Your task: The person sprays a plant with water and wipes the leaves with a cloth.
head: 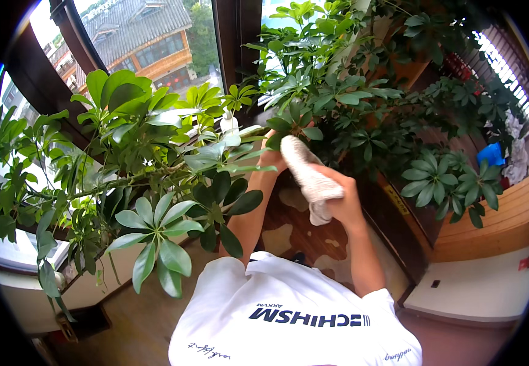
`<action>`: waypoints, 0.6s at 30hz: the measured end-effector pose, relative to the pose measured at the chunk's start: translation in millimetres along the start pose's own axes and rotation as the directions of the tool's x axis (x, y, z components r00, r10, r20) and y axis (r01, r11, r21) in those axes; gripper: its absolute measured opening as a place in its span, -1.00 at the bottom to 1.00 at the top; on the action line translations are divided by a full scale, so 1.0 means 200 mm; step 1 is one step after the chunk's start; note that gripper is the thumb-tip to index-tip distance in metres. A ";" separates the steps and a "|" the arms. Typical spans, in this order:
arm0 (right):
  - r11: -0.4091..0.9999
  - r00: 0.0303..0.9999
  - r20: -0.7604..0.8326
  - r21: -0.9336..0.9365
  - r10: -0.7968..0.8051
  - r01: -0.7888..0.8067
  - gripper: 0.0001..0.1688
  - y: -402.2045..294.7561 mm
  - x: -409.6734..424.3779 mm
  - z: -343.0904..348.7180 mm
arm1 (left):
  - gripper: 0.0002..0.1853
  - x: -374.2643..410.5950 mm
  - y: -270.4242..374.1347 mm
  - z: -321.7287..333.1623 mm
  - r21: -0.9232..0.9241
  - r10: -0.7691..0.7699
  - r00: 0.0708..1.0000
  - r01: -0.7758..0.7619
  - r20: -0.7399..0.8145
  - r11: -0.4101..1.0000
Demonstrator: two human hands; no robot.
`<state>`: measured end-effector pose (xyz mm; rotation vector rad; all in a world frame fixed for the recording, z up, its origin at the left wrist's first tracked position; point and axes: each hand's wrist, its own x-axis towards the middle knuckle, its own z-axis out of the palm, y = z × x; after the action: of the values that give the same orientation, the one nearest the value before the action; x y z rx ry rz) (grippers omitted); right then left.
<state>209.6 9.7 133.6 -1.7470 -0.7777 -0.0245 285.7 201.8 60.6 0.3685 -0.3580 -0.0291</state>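
A pale, crumpled cloth is gripped in my right hand, its folded end pointing up and left towards the leaves. My left hand reaches up among the foliage of a potted-type umbrella plant, partly behind the leaves and the cloth; its fingers are mostly hidden, so what it touches cannot be told. Broad glossy leaves spread in front of my left forearm.
Dark-framed windows stand behind the branches. A white bottle is near the sill. At the right are more branches, a wooden ledge, a blue object and a white wall panel.
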 end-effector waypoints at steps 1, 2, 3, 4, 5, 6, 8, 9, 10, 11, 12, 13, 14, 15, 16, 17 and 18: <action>0.981 0.988 -0.085 0.158 0.129 -0.114 -0.46 -0.02 -0.03 -0.06 | -0.45 0.00 -0.02 -0.03 -0.140 -0.024 1.000 0.024 0.001 0.990; 0.966 0.974 -0.174 0.239 0.147 -0.103 -0.46 -0.06 -0.03 -0.10 | -0.49 0.01 -0.02 -0.07 -0.134 -0.014 1.000 0.013 -0.005 0.991; 0.944 0.948 -0.266 0.318 0.176 -0.086 -0.45 -0.12 -0.02 -0.13 | -0.53 0.02 -0.01 -0.10 -0.317 -0.068 0.964 0.151 0.257 0.936; 0.996 0.956 -0.292 0.094 0.019 0.009 -0.44 -0.15 0.01 -0.13 | -0.56 0.00 -0.04 -0.12 -0.252 -0.071 0.986 0.108 0.151 0.962; 0.985 0.948 -0.288 -0.136 -0.139 0.103 -0.42 -0.16 0.06 -0.12 | -0.59 -0.02 -0.06 -0.05 -0.180 -0.071 0.996 0.078 0.047 0.981; 0.914 0.926 -0.245 -0.357 -0.288 0.190 -0.41 -0.16 0.12 -0.10 | -0.60 -0.02 -0.06 -0.10 -0.209 -0.096 0.986 0.123 0.139 0.970; 0.744 0.934 -0.105 -0.637 -0.342 0.201 -0.36 -0.10 0.23 0.02 | -0.57 -0.04 -0.08 -0.17 -0.217 -0.124 0.976 0.163 0.181 0.962; 0.676 0.940 -0.079 -0.715 -0.331 0.178 -0.39 -0.01 0.27 0.06 | -0.55 -0.06 -0.09 -0.10 -0.205 -0.135 0.979 0.165 0.155 0.965; 0.608 0.941 -0.042 -0.773 -0.335 0.181 -0.42 0.11 0.30 0.12 | -0.50 -0.03 -0.13 -0.10 -0.238 -0.089 0.982 0.128 0.169 0.963; 0.573 0.956 -0.017 -0.804 -0.292 0.160 -0.43 0.19 0.32 0.18 | -0.47 -0.03 -0.16 -0.10 -0.410 -0.114 0.991 0.133 0.071 0.902; 0.594 0.953 -0.016 -0.785 -0.302 0.175 -0.44 0.22 0.31 0.22 | -0.48 -0.03 -0.16 -0.17 -0.352 -0.083 0.996 0.082 0.012 0.932; 0.614 0.949 -0.012 -0.765 -0.315 0.194 -0.45 0.23 0.29 0.25 | -0.48 -0.03 -0.17 -0.28 -0.290 -0.044 0.998 0.029 -0.044 0.957; 0.642 0.946 -0.003 -0.735 -0.324 0.218 -0.45 0.21 0.28 0.27 | -0.49 -0.01 -0.18 -0.39 -0.056 0.027 0.974 -0.041 -0.224 0.998; 0.669 0.947 0.002 -0.707 -0.322 0.229 -0.43 0.19 0.26 0.29 | -0.39 0.01 -0.19 -0.44 -0.056 0.102 0.974 -0.116 -0.202 0.992; 0.695 0.953 -0.005 -0.685 -0.302 0.217 -0.42 0.19 0.20 0.28 | -0.38 -0.01 -0.19 -0.35 -0.081 0.036 0.984 -0.050 -0.176 0.995; 0.723 0.964 0.025 -0.656 -0.266 0.217 -0.42 0.19 0.15 0.27 | -0.36 -0.04 -0.17 -0.27 -0.104 -0.030 0.988 0.015 -0.148 0.994; 0.748 0.970 0.049 -0.627 -0.239 0.216 -0.41 0.19 0.10 0.25 | -0.35 -0.04 -0.11 -0.08 -0.120 -0.096 0.989 0.082 -0.111 0.989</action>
<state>226.2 57.8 93.3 -2.2600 -1.0328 -0.5417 284.1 186.7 36.4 0.2705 -0.2229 -0.1149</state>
